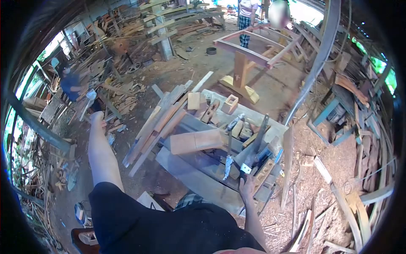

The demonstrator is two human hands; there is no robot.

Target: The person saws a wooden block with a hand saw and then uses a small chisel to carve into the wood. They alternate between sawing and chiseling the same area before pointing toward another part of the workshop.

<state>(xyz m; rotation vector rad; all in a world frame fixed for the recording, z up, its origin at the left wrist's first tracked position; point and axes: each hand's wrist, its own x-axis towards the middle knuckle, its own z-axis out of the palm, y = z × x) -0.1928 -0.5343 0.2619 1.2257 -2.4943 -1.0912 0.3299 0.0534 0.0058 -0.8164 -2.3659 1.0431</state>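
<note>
My left arm stretches out to the far left, with my left hand (97,118) raised above the littered floor. Its fingers look bent, but the hand is too small to show whether it holds anything. Beyond it in the view is a whitish object (91,94). My right hand (247,186) is at the near right part of the workbench (186,174), fingers closed around a dark object under a small white plate (245,168); I cannot make out its kind. Beside that hand lies a slotted wooden piece (265,171). A wide wooden block (196,141) rests on the bench's middle.
Long wooden strips (163,120) stick out over the bench's left side. A wooden frame (243,47) stands on a trestle behind. One person (69,84) is at the left, another (247,19) at the back. A slanting post (313,76) rises at right, above wood shavings (311,169).
</note>
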